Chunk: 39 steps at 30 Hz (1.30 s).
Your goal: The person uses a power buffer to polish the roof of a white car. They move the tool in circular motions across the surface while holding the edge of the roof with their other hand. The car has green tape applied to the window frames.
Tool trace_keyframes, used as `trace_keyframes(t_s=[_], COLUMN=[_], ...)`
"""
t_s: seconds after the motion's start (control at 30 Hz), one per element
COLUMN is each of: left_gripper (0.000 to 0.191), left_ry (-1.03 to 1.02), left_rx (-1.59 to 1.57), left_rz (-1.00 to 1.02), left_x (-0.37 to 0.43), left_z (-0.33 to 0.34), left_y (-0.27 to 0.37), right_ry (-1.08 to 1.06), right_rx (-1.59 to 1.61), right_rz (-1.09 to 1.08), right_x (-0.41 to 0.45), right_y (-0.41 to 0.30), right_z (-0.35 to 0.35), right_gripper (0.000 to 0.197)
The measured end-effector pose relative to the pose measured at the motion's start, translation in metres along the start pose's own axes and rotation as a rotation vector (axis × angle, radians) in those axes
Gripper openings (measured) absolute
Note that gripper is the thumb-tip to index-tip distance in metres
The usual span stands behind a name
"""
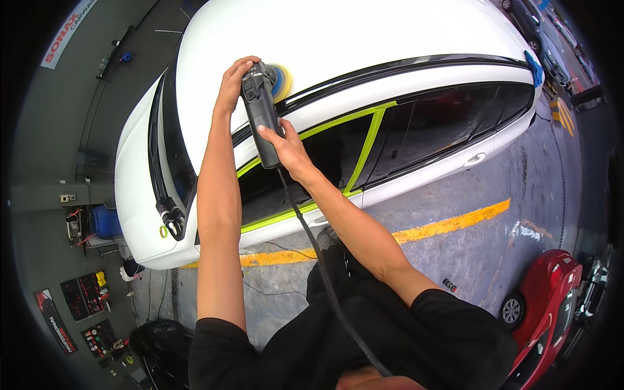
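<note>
A black electric car polisher [262, 114] is held in both hands over the roof of a white car [229, 29]. My left hand [234, 83] wraps around the head end of the tool. Lower down, my right hand [288, 148] grips the rear of its body, thumb on top. The blue and yellow polishing pad [282, 83] is tilted on edge and meets the roof near the black roof trim [336, 83]; its exact contact is hard to see. From the tool's rear end a black power cord [312, 234] runs down across my shirt.
Green masking tape [365, 151] frames the front side window. A tape roll [163, 231] lies on the bonnet beside removed-looking dark wiper-side mirror housing [170, 214]. A blue cloth [534, 68] hangs at the roof's rear. A small bottle [449, 285] lies on the floor. A red car [541, 297] stands behind right.
</note>
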<state>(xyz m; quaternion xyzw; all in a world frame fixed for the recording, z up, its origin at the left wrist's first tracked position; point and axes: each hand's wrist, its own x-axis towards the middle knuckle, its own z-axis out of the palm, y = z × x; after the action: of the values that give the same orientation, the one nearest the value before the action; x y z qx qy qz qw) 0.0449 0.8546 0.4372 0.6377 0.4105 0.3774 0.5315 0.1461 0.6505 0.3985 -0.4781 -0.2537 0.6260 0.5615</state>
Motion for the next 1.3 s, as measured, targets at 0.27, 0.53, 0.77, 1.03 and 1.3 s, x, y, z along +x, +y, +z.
trace_keyframes(t_s=[0.27, 0.53, 0.77, 1.03, 1.3], left_gripper=[0.026, 0.028, 0.027, 0.027, 0.028], left_ry=[-0.030, -0.028, -0.073, -0.080, -0.102], left_rx=[0.064, 0.072, 0.059, 0.030, 0.045], left_rz=[0.121, 0.071, 0.072, 0.056, 0.062], left_x=[0.014, 0.018, 0.026, 0.034, 0.043], left_z=[0.016, 0.035, 0.043, 0.056, 0.073], left_y=[0.003, 0.006, 0.007, 0.007, 0.011], right_ry=[0.028, 0.000, 0.010, 0.016, 0.064], right_rx=[0.042, 0.056, 0.065, 0.085, 0.097], right_rz=[-0.075, -0.006, -0.007, -0.019, -0.084], right_x=[0.015, 0.006, 0.004, 0.006, 0.011], right_y=[0.010, -0.005, -0.013, -0.018, -0.021], right_z=[-0.012, -0.026, -0.033, -0.044, -0.055], right_gripper=[0.086, 0.096, 0.094, 0.095, 0.086])
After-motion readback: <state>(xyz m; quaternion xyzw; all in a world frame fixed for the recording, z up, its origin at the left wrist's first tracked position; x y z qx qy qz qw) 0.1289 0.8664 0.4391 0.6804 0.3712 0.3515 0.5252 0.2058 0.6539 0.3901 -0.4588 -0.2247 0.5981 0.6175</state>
